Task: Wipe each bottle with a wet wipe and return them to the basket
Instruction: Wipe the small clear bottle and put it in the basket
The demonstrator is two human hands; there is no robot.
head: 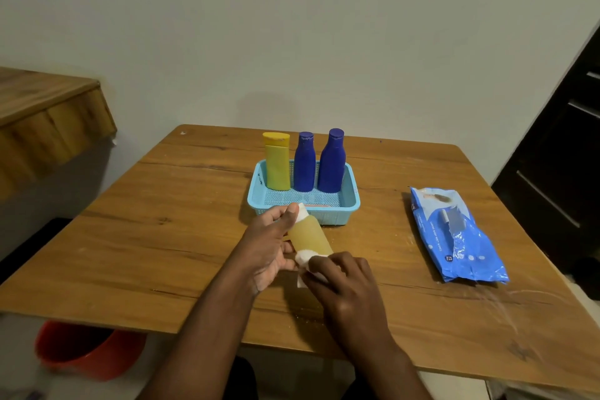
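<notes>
While your left hand [271, 242] gripped the pale yellow bottle [309, 235], your right hand [344, 282] pinched the wet wipe [305, 258] against it. Both sets of fingers were clamped above the surface [162, 237].

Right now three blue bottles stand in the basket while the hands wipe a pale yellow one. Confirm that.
Not quite: the head view shows two blue bottles and one yellow bottle standing in the basket. The hands do wipe a pale yellow bottle.

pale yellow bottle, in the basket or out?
Out. The left hand holds the pale yellow bottle tilted above the table, in front of the basket; the right hand presses a wipe on it.
</notes>
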